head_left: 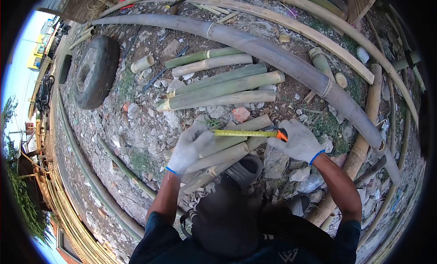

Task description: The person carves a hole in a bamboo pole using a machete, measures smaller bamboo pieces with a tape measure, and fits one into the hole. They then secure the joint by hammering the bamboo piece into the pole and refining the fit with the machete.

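Note:
A yellow tape measure blade point(246, 133) is stretched across several short bamboo pieces point(227, 150) lying on the stony ground in front of me. My left hand point(191, 145), in a white glove, pinches the blade's free end against the bamboo. The orange tape measure case point(282, 134) sits in my gloved right hand point(298, 141) at the other end. My foot in a dark sandal point(246, 168) rests against the bamboo pieces.
A second pile of cut bamboo pieces point(218, 84) lies further away. Long grey bamboo poles point(255, 43) curve across the ground behind it. A tyre point(96, 70) lies to the left. Rubble and stones cover the ground.

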